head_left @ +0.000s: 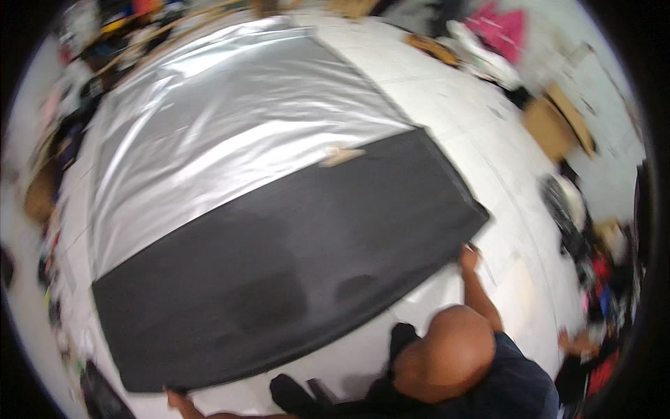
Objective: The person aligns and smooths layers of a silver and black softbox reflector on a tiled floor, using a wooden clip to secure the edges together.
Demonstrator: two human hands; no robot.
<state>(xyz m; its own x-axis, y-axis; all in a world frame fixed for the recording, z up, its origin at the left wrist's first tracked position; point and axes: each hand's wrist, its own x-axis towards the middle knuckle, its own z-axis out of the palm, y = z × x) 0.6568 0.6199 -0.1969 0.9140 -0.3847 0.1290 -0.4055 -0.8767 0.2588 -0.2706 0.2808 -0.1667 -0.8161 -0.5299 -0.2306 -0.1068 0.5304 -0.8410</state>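
Across the floor lies a large sheet, silver on the far part and black on the near part, which looks folded over it. My left hand is closed on the near left edge of the black part, low in the picture. Farther up on the right, my right hand is closed at the near right edge, close to the corner; its fingers are small and slightly blurred. A small beige piece lies on the line where black meets silver; its kind is unclear.
White floor tiles surround the sheet. My dark-covered foot stands near its edge. Clutter lines both sides, with a cardboard box and a pink cloth on the right. Another person's hand shows at the lower right.
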